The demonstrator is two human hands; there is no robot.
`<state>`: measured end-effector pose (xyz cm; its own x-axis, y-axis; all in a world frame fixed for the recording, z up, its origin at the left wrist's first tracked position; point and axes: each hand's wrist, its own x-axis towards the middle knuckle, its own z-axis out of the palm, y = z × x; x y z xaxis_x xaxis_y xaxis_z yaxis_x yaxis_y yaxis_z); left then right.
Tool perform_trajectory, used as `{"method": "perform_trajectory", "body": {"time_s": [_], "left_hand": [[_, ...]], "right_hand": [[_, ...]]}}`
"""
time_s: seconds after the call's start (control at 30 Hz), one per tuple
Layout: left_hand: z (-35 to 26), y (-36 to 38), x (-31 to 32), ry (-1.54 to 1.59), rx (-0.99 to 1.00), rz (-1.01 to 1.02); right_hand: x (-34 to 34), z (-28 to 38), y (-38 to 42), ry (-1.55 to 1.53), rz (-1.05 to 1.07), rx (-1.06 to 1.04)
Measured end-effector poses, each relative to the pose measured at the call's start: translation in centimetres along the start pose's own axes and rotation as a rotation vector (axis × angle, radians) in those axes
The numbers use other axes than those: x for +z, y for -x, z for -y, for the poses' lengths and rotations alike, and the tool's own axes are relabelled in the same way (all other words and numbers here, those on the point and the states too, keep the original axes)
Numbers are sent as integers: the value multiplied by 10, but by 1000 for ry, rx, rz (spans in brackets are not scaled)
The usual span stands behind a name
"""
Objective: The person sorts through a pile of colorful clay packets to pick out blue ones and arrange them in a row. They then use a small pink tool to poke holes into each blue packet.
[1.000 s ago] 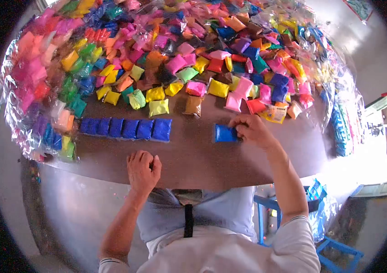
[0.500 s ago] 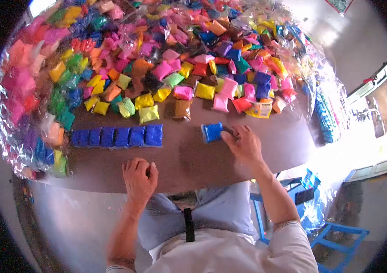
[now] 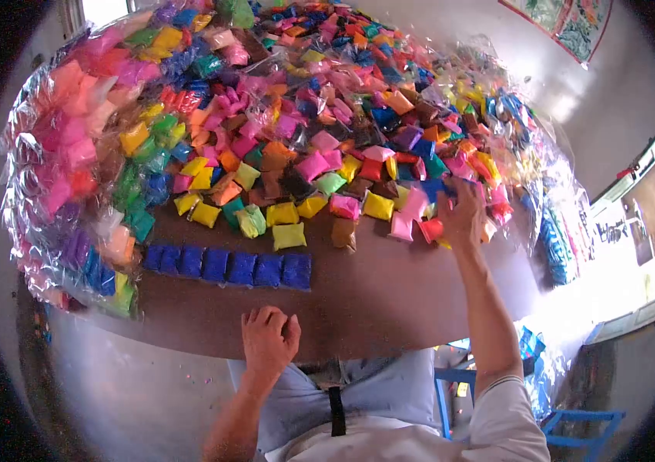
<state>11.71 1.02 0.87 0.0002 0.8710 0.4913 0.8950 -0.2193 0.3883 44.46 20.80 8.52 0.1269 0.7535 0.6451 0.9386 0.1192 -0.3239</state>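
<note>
A neat row of several dark blue packets lies on the brown tabletop. My left hand rests at the near table edge below that row, its fingers curled in and nothing visible in them. Stretched forward, my right hand is over the front right of a pile of colored packets. Its fingers are blurred and partly hidden among the packets, so their grip cannot be made out. A blue packet shows beside the fingertips. Pink packets and a red packet lie just left of the hand.
A large heap of small soft packets in many colors covers the back of the table. Clear plastic bags of packets line the left side. Blue-and-white bags stand at the right, and a blue stool frame is on the floor.
My right hand has moved forward from the table to the pile. The lighter blue packet it touched is gone from that spot. The view has tilted up; my left hand stays near the edge.
</note>
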Motion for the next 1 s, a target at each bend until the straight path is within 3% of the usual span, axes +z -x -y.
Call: {"method": "perform_trajectory", "body": {"time_s": [0.07,0.2,0.33,0.4,0.47,0.6,0.73,0.83,0.93,1.0], "left_hand": [[2,1,1,-2,14,18],[4,-1,-1,53,34,40],[4,-1,-3,38,12,79],[5,-1,-4,52,3,106],[1,-4,-6,35,-16,92],[3,-5,-2,29,-8,44],[6,-5,0,51,-8,44],[9,-2,5,72,7,28],[8,-1,6,80,4,21],[7,-1,4,74,1,27]], "right_hand": [[8,-12,-25,91,-251,-171],[29,18,-34,-68,26,-156],[65,96,-31,-341,408,-69],[107,120,-28,-247,175,-356],[129,153,-32,-299,80,-480],[177,198,-41,-174,-20,-479],[218,195,-56,-51,-64,-498],[219,173,-87,-57,88,-416],[231,132,-130,32,-65,-387],[206,112,-142,-269,-219,-184]]}}
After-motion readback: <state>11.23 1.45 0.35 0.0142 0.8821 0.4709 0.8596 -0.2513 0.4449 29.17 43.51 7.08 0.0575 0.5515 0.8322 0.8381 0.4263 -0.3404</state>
